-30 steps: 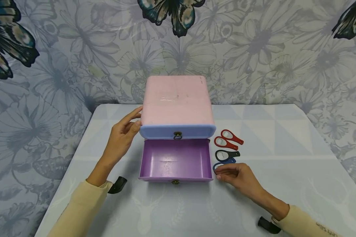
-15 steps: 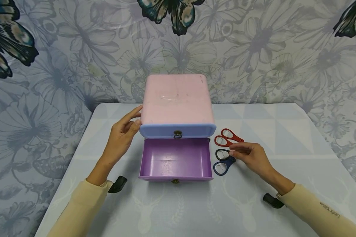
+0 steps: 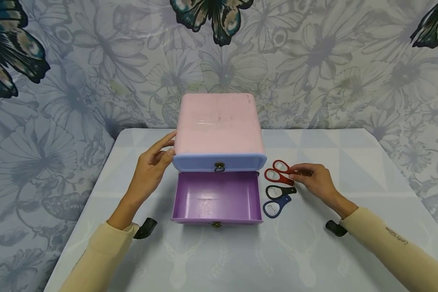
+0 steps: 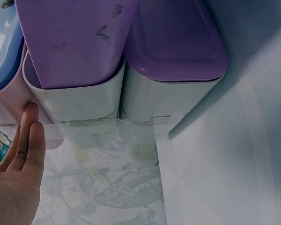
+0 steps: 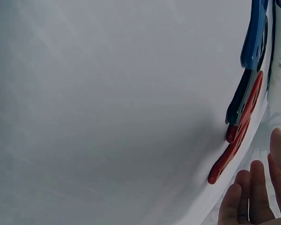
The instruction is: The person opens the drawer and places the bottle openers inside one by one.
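Note:
A small drawer chest with a pink top [image 3: 219, 123] stands mid-table. Its purple middle drawer [image 3: 217, 196] is pulled out and bare inside; the blue top drawer [image 3: 197, 163] is closed. My left hand [image 3: 146, 174] rests its fingers on the chest's left side. Right of the chest lie two red magnifying glasses [image 3: 273, 175], a black one [image 3: 273, 192] and a blue one [image 3: 271, 209]. My right hand [image 3: 319, 182] has its fingertips at the upper red handle. In the right wrist view its thumb and fingers [image 5: 257, 187] stand apart, holding nothing.
The left wrist view shows a closed purple bottom drawer [image 4: 178, 42] under the pulled-out one. Patterned wallpaper [image 3: 314, 81] with butterfly decorations [image 3: 211, 18] rises behind the pale table [image 3: 350, 170].
My right hand has moved away from the blue magnifying glass, past the black one, to the red ones. The blue one's handle has turned and shows fully. My left hand has stayed put.

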`<action>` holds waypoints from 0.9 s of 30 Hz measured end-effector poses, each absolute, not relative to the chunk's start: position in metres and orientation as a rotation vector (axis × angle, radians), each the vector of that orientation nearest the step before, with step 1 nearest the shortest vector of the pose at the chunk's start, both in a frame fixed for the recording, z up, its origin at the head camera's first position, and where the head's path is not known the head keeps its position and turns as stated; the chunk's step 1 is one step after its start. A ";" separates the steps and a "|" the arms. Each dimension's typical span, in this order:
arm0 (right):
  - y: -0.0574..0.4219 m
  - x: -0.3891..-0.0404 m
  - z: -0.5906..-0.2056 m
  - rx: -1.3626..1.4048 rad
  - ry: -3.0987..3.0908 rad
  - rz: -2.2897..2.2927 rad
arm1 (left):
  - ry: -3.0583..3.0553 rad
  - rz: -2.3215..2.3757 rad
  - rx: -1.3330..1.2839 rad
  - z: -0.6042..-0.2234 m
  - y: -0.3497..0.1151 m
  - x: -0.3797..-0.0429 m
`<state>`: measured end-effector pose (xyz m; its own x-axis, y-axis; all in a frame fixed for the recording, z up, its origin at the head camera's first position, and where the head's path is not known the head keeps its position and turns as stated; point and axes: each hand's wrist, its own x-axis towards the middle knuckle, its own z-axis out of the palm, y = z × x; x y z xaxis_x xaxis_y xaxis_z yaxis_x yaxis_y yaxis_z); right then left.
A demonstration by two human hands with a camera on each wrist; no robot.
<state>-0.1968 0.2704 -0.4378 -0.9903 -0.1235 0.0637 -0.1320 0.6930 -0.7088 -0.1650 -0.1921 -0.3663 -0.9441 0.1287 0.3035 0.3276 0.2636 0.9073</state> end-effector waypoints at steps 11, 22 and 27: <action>0.267 -0.219 -0.449 0.153 -2.965 1.112 | -2.386 -1.730 -0.411 -0.366 -0.193 -0.164; 0.269 -0.224 -0.456 0.077 -3.000 1.062 | -2.370 -1.746 -0.430 -0.367 -0.193 -0.165; 0.272 -0.226 -0.458 0.095 -2.981 1.042 | -2.368 -1.743 -0.430 -0.367 -0.193 -0.166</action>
